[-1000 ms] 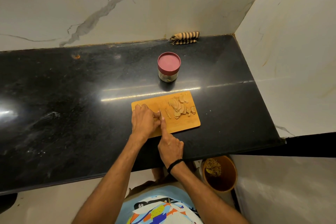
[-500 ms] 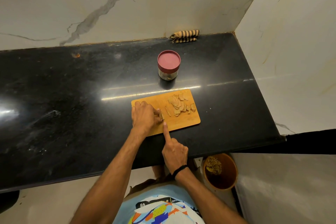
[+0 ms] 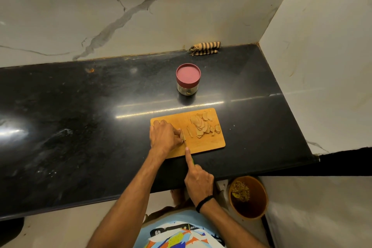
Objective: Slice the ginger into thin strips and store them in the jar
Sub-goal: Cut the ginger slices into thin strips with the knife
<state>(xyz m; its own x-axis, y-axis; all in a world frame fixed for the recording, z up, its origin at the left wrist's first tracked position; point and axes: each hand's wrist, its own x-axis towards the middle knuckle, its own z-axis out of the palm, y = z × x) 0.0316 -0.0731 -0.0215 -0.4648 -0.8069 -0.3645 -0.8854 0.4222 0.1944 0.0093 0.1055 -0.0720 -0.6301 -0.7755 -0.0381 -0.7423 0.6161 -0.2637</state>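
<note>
Head view: a polished black stone counter [image 3: 80, 127] runs along a wall of white tile with grey veins and ends in a corner on the right, where a second tiled wall meets it. Glare streaks cross the glossy top. A rectangular wooden cutting board [image 3: 201, 144] with rounded corners lies near the front edge.

The left hand [image 3: 164, 137] rests on the left part of the board, its fingers curled down over a ginger piece [image 3: 182, 136] and pinning it in place. Only the right end of that piece shows past the fingertips. The right hand [image 3: 199, 181] is wrapped round the handle of a knife [image 3: 184, 141], with the index finger laid straight along the blade's back. The thin blade stands against the exposed end of the ginger piece, just beside the left fingertips. A sliver of green handle shows under the index finger.

To the right of the blade lies one narrow strip [image 3: 189, 132], and beyond it a loose heap of flat, pale tan ginger slices [image 3: 203, 126] fills the board's far right part.

The jar [image 3: 188, 79] stands upright on the counter behind the board, well apart from both hands. It is round, of clear glass, and closed with a dark red lid. A folded striped cloth [image 3: 205, 48] lies against the back wall. On the floor below the counter's right end sits a round brown bucket [image 3: 255, 207] holding scraps. A black band [image 3: 203, 203] circles the right wrist.
</note>
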